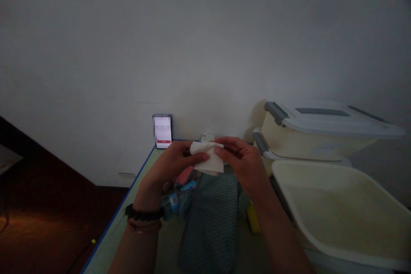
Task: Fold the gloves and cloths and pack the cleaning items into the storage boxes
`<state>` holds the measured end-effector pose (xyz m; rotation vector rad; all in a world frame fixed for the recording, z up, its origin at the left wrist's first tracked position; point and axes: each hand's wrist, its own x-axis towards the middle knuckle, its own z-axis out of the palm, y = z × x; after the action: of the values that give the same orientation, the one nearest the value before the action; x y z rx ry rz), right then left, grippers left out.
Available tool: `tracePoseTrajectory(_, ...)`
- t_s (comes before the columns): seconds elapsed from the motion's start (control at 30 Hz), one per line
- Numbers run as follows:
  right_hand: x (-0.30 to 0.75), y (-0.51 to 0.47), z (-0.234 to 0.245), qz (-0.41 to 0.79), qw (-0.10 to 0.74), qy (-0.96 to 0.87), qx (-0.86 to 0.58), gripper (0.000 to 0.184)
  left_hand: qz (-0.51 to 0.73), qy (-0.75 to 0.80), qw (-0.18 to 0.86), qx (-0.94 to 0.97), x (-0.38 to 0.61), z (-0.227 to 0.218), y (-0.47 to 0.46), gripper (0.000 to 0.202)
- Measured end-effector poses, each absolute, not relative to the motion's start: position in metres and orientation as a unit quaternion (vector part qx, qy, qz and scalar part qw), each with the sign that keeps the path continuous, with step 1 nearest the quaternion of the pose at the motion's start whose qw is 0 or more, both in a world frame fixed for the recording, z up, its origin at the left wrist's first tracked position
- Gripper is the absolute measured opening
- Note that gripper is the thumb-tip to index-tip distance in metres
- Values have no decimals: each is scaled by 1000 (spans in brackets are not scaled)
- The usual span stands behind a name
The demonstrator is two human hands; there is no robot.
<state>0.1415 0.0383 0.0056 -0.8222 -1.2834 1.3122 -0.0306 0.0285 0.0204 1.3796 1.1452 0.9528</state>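
Note:
Both of my hands are raised over the table and pinch one small white folded cloth (210, 158) between them. My left hand (171, 165) grips its left edge with thumb and fingers; a dark bead bracelet sits on that wrist. My right hand (244, 162) holds the cloth's right side, fingers curled over the top. Under the hands a grey-green knitted cloth (210, 218) lies spread on the table.
A phone (162, 130) leans against the wall at the table's far edge. Cream lidded plastic boxes (317, 130) stand at right, with an open cream tub (340, 209) in front. Pink, blue and yellow small items lie beside the knitted cloth. The blue-edged table (109, 239) drops to dark floor at left.

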Motion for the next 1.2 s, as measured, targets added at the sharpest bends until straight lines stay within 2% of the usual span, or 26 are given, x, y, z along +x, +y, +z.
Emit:
tracePoseTrajectory(0.27,141,38,4,583,511,-534,-337,22,392,475,524,589,-34,21,28,16)
tracePoseTrajectory(0.5,145,33,-13,612,475,-503,-383,23,278,444,526,670,-54,23,25,17)
tracePoseTrajectory(0.77,156,25,-45,641,492,-427,-407,27,200,478,462,719,-48,12,34,30)
tracePoseTrajectory(0.97,157,23,-66,651,495,-397,-417,29,155,483,499,703,-44,-3,41,34)
tracePoseTrajectory(1.2,157,25,-94,645,469,-397,-455,29,104,508,498,696,-38,-15,48,22)
